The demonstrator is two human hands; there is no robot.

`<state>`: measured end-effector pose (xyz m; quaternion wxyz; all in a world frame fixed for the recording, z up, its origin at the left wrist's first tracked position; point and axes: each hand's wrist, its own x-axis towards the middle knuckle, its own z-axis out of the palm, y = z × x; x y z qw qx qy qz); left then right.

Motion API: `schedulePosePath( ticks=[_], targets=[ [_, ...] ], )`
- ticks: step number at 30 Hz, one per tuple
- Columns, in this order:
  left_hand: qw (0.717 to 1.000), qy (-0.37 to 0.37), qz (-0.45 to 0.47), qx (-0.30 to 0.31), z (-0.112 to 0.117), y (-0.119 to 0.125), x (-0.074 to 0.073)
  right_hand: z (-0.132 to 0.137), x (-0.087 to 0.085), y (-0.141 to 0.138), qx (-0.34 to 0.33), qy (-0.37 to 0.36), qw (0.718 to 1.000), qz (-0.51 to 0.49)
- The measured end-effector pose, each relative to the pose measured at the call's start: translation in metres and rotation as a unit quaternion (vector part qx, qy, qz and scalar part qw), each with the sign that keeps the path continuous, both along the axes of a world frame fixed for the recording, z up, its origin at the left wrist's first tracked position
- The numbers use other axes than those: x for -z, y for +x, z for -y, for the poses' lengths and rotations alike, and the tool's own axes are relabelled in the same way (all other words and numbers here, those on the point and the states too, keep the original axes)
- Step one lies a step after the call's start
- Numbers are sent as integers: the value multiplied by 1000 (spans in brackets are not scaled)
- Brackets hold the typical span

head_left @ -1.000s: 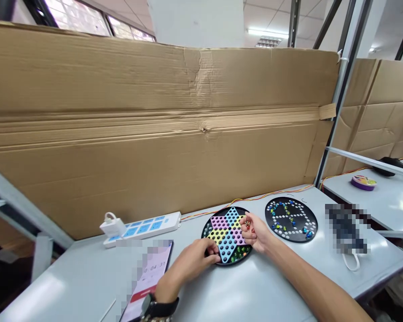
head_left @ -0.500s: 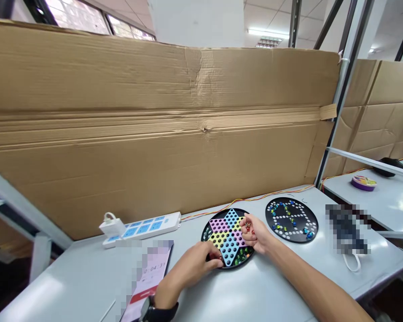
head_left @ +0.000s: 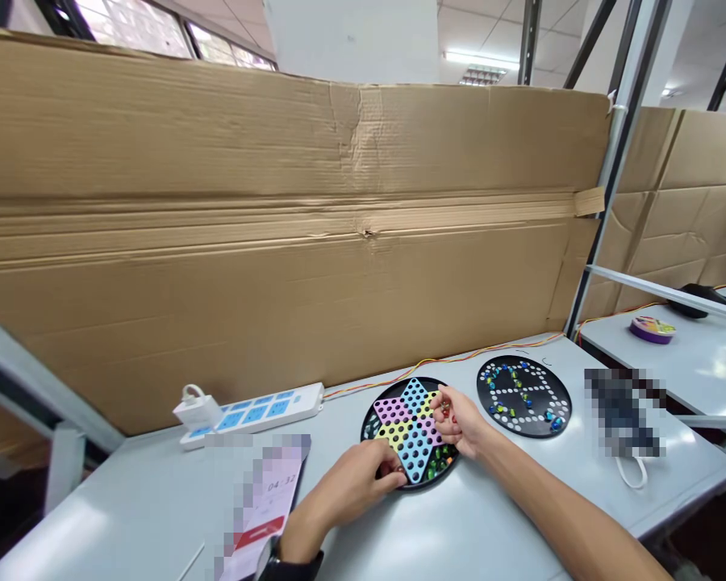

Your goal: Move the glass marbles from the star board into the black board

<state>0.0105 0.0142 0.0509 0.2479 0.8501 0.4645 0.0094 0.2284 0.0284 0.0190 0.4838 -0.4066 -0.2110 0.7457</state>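
Observation:
A round black Chinese checkers board (head_left: 409, 431) with a star of pink, yellow and blue fields lies on the grey table. My left hand (head_left: 356, 478) rests at its near left rim, fingers curled and pinched at the edge; what they hold is hidden. My right hand (head_left: 460, 423) hovers over the board's right side, cupped shut on several small marbles, some red. Green and dark marbles sit in the board's rim tray.
A second round black board (head_left: 523, 395) with white holes and coloured marbles lies to the right. A white power strip (head_left: 251, 409) sits back left, a phone (head_left: 260, 504) near left. A tall cardboard wall (head_left: 290, 234) stands behind the table (head_left: 484, 524).
My left hand slid slightly right along the board's near rim. The right hand stayed over the board with the marbles. The view shifted a little.

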Motion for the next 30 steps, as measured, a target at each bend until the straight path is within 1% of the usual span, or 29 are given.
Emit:
schedulePosePath(
  ticks=[6,12,17,20,22,25,27,30],
  targets=[
    [999,-8,7,-33,0,4,6,1,-1,0,0,0,1000,11],
    [1000,-20,24,-7,-1,10,6,-1,5,2,-12,14,1000,4],
    [998,-30,47,-1,-2,2,4,-3,10,2,-14,22,1000,8],
    [997,-17,76,-11,-5,-3,-2,-1,6,3,-20,23,999,15],
    [994,17,110,-21,-7,-5,-8,1,2,3,-44,25,999,4],
    [981,83,172,-39,-7,-2,-15,5,-3,0,-115,20,993,-21],
    [971,115,204,-54,-5,5,-15,8,-5,-5,-178,16,983,-30],
    [963,141,221,-64,-1,17,-8,13,-5,-13,-261,4,964,-42]
  ],
)
